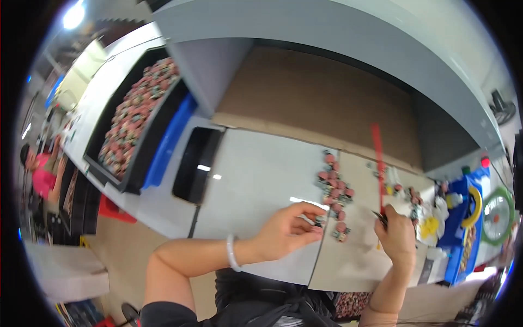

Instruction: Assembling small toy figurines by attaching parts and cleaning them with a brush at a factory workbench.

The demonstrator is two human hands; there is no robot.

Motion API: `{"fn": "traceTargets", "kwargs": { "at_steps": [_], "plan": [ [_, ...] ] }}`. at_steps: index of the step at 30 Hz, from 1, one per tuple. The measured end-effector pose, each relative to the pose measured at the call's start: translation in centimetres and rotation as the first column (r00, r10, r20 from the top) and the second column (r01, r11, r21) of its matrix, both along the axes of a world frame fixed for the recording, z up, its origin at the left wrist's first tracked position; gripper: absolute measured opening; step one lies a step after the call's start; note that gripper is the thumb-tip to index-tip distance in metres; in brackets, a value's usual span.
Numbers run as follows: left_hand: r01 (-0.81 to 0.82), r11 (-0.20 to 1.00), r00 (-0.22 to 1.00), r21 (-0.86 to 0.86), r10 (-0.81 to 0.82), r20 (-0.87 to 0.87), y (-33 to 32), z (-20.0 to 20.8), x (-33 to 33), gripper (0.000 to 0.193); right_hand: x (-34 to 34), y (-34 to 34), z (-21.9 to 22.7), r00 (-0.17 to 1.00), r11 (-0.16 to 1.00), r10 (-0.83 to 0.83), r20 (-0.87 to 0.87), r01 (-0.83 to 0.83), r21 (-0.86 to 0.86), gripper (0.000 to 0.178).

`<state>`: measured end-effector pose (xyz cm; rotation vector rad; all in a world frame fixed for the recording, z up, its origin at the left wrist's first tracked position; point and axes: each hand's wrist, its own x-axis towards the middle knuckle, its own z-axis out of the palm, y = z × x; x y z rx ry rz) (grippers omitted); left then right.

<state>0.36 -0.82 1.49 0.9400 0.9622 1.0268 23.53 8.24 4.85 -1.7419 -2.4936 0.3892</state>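
Note:
My left hand (pixel 289 231), with a pale bracelet at the wrist, is closed over the white table. Between its thumb and fingers sits a small pink and dark component (pixel 318 222), partly hidden by the fingertips. Just right of that hand lies a loose cluster of pink-topped components (pixel 335 188). My right hand (pixel 397 237) is wrapped round a dark, thin-tipped hand tool (pixel 380 218), whose tips point left; its exact kind is too small to tell. A red strip (pixel 377 163) runs away from me beyond the right hand.
A black tray (pixel 133 158) heaped with pink components stands at left, beside a flat black rectangular object (pixel 197 163). On the right are a blue basket (pixel 455 240), a yellow ring (pixel 473 207) and a green fan (pixel 497 217). A grey hood overhangs the back; another person (pixel 43 177) works far left.

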Motion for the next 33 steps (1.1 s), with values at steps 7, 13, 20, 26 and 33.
{"fn": "traceTargets", "kwargs": {
  "at_steps": [7,13,20,26,33],
  "plan": [
    [0.069,0.997,0.978,-0.034,-0.061,0.199,0.0,0.5,0.1,0.032,-2.1,-1.6,0.3,0.914,0.984,0.089,-0.396,-0.142,-0.105,0.016],
    [0.213,0.975,0.915,-0.061,-0.178,0.361,0.0,0.4,-0.2,0.032,-3.0,-2.6,-0.5,0.844,0.931,0.28,-0.457,-0.355,-0.085,0.019],
    [0.052,0.989,0.986,0.139,-0.074,0.152,-0.5,0.2,-0.1,0.038,-3.0,-2.8,-0.7,0.72,0.949,0.312,-0.619,-0.265,0.17,0.014],
    [0.026,0.985,0.998,0.172,-0.035,0.05,-0.7,0.8,0.1,0.042,-4.0,-3.8,-0.9,0.68,0.859,0.5,-0.536,-0.47,0.204,0.021],
    [0.046,0.974,0.997,0.224,-0.03,-0.074,-0.7,0.7,0.0,0.041,-4.4,-4.4,-1.2,0.737,0.885,0.433,-0.518,-0.457,0.089,0.026]
  ]
}}
